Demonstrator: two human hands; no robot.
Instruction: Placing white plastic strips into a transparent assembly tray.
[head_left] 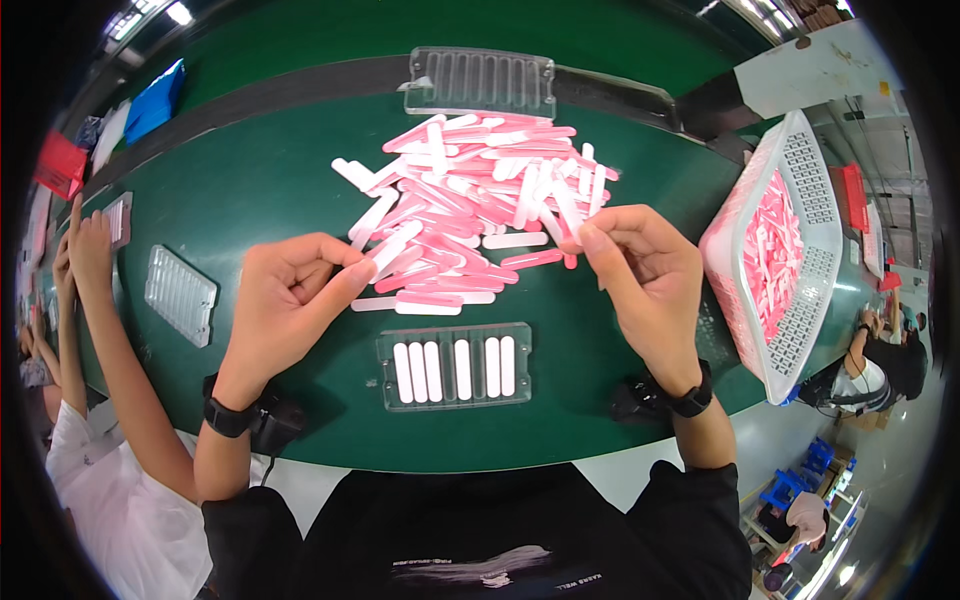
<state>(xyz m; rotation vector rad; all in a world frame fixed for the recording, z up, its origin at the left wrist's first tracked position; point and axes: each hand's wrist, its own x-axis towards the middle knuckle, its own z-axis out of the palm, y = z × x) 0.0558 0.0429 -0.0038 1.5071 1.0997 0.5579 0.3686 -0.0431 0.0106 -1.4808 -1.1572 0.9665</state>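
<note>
My left hand pinches a flat, round-ended white strip between thumb and fingertips at the left edge of a loose pile. At the pile's right side, my right hand is closed on another white strip. The pile is a heap of pink and white strips of the same shape, lying every which way. Nearer to me, between my forearms, lies a clear slotted tray. White strips stand side by side in it: three at the left, one near the middle, two at the right, with bare slots between these groups.
A white basket of pink strips stands tilted at the right. Clear trays lie beyond the pile and at the left. A co-worker's hands work at the far left beside another filled tray.
</note>
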